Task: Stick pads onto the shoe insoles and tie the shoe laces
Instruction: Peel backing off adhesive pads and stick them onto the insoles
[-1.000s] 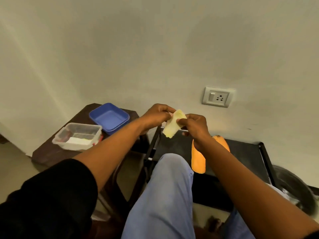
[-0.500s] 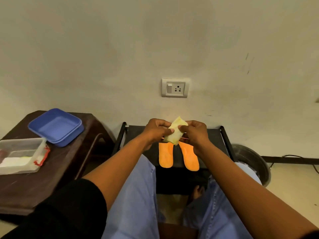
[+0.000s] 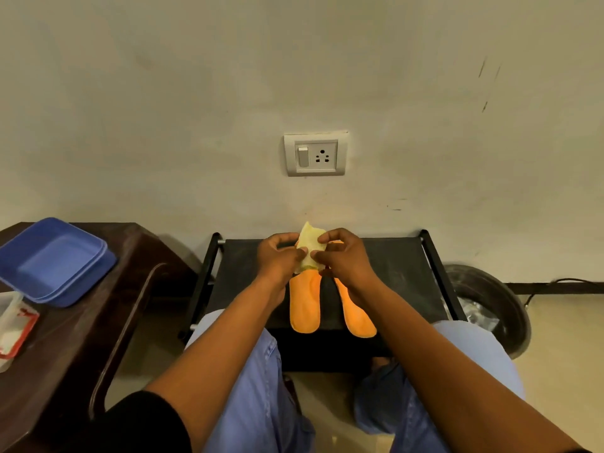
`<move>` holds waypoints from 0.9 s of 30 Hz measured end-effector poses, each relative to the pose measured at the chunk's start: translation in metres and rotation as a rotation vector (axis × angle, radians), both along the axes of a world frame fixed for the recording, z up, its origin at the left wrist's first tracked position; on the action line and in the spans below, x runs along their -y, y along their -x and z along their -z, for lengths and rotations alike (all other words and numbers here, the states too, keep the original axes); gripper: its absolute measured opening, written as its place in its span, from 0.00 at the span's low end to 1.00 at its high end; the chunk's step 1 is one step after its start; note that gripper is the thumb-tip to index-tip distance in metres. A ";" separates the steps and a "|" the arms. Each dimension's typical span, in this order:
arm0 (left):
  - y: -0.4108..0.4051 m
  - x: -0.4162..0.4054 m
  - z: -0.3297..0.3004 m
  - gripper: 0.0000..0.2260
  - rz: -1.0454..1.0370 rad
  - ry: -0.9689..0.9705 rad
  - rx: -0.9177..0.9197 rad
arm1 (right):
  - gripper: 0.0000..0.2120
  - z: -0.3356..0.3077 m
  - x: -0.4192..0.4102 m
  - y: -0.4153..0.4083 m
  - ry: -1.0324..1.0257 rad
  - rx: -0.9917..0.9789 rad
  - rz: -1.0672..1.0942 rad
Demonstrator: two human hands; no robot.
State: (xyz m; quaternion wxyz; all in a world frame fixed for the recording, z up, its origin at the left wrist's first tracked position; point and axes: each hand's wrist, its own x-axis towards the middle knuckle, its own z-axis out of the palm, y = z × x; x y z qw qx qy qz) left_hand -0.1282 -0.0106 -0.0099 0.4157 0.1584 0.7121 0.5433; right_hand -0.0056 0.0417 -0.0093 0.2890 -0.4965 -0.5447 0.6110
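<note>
A pale yellow pad [image 3: 310, 248], soft and matt like foam, bends between bare fingers above two orange insoles [image 3: 305, 305] with a smooth, faintly sheeny face. They lie on a low rack [image 3: 392, 273] of matt black cloth-like sheet framed in black metal tubing. At nine o'clock, a glossy blue plastic lid [image 3: 52, 261] sits on a dark polished wooden table [image 3: 108, 305]. At twelve o'clock, a smooth plastic wall socket [image 3: 315, 154] is set in rough, scuffed plaster.

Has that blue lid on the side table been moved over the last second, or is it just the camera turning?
No. The blue lid sits on the same back corner of the brown table, beside the clear box, throughout. Only the head camera swung, shifting everything in view.
</note>
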 end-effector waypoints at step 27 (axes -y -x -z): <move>0.036 -0.075 0.065 0.23 0.654 0.669 -1.019 | 0.08 0.052 -0.086 0.020 -0.520 0.535 -0.161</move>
